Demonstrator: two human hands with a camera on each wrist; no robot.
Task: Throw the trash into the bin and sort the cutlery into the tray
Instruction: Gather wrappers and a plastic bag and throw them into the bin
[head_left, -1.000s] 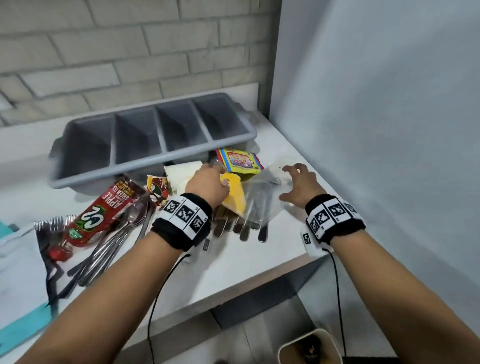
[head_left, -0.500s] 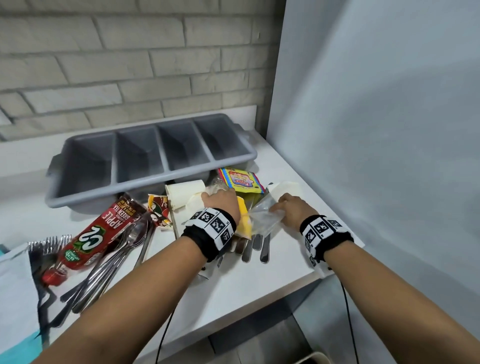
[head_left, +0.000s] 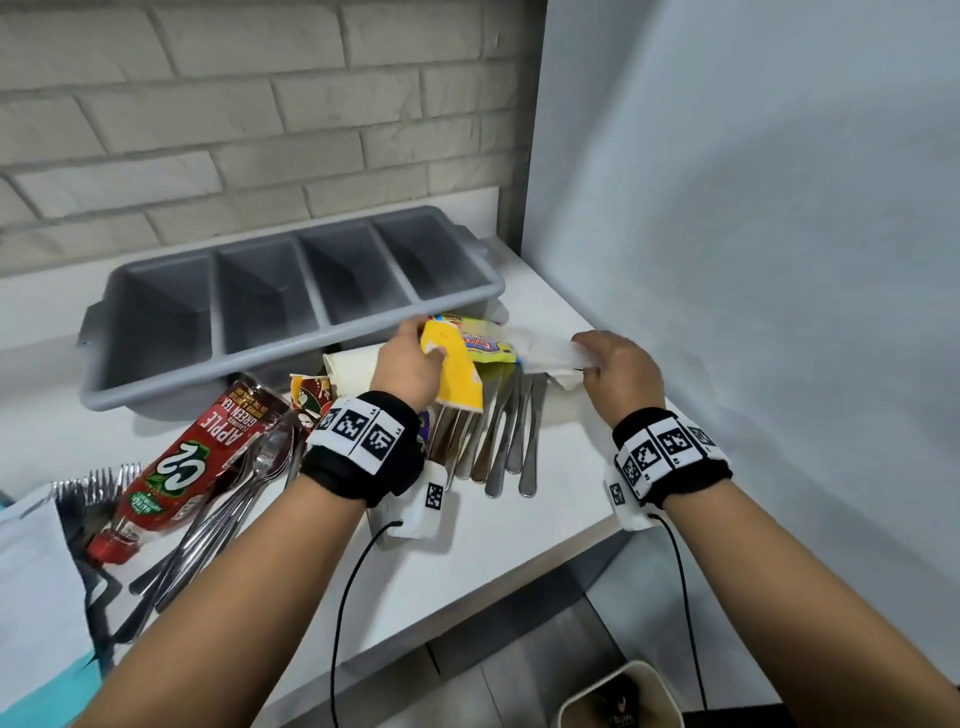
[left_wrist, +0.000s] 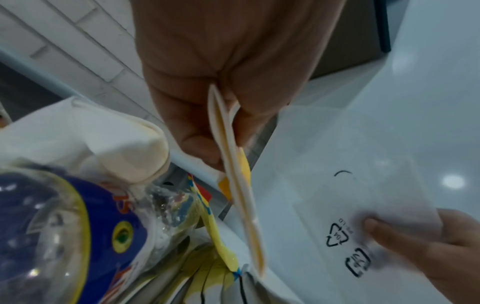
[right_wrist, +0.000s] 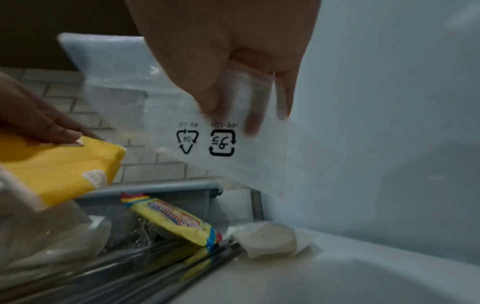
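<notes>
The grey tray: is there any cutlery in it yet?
No. All four compartments of the tray show bare grey bottoms; the knives lie on the counter.

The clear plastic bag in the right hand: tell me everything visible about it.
The clear plastic bag is thin, translucent film printed with black recycling marks reading PE-LD and 04. The right hand pinches it and holds it off the white counter, hanging beside the yellow packet in the left hand.
</notes>
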